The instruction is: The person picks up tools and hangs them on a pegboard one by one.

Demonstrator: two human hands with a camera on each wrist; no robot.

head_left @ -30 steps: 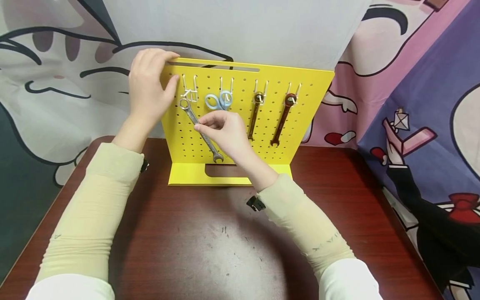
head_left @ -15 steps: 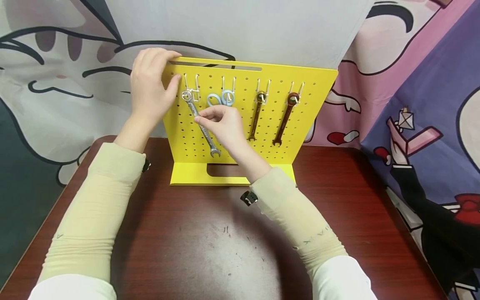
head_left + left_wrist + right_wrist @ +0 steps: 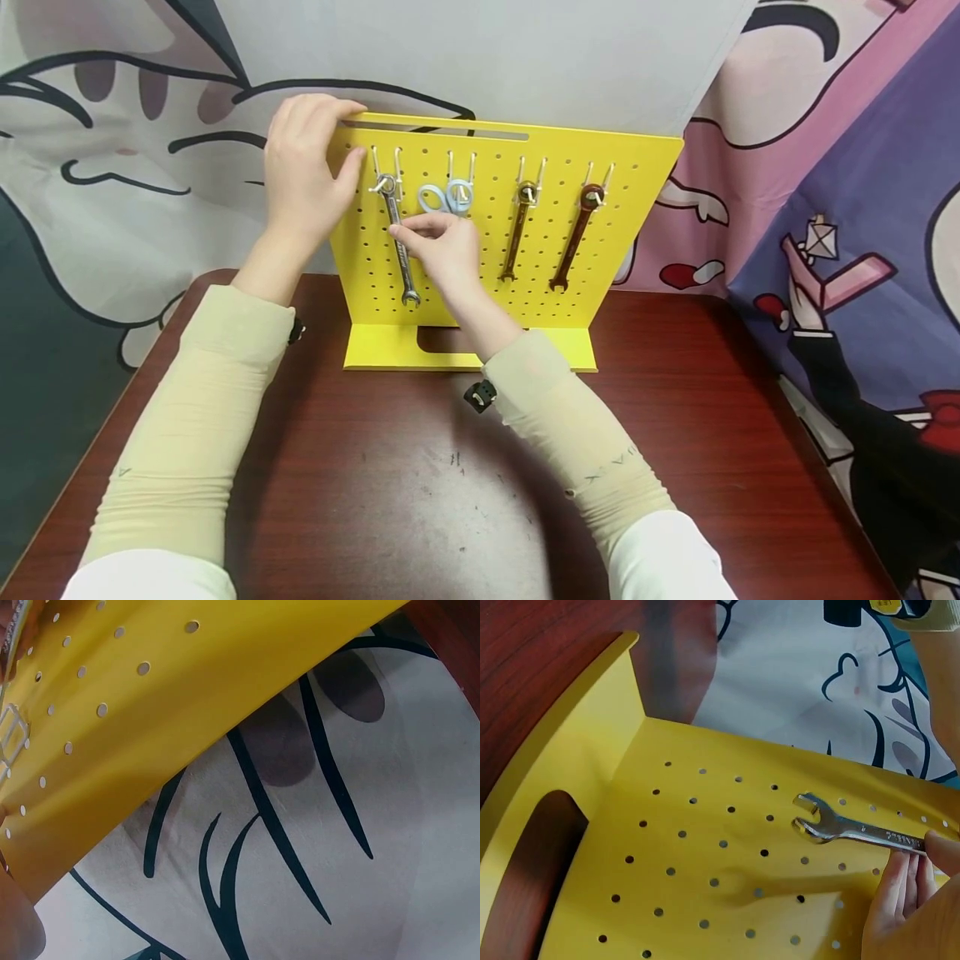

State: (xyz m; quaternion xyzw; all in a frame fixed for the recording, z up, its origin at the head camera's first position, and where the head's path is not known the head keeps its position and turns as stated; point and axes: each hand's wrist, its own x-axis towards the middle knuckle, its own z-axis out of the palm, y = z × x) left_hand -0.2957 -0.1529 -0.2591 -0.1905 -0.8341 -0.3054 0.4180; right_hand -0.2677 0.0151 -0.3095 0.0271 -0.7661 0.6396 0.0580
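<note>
My right hand (image 3: 450,254) pinches a silver combination wrench (image 3: 401,254) between thumb and fingers, midway along its shaft. The wrench's ring end is up at the leftmost white hook (image 3: 398,167), and a prong seems to pass through the ring. Its open end points down, standing off the board in the right wrist view, where the wrench (image 3: 855,829) shows clearly. My left hand (image 3: 303,167) grips the upper left corner of the yellow pegboard (image 3: 465,304), thumb in front and fingers over the top edge. Only a bit of that hand shows in the left wrist view.
Light-blue scissors (image 3: 435,198) hang on the second hook, partly behind my right hand. Two darker wrenches hang further right, a brownish wrench (image 3: 516,237) and a reddish wrench (image 3: 573,242). The pegboard stands on a dark red wooden table (image 3: 675,400) before a printed cloth backdrop.
My right hand has raised the silver wrench's ring end up and rightward to the leftmost hook, and the wrench has swung closer to vertical. The left hand keeps its hold on the pegboard.
</note>
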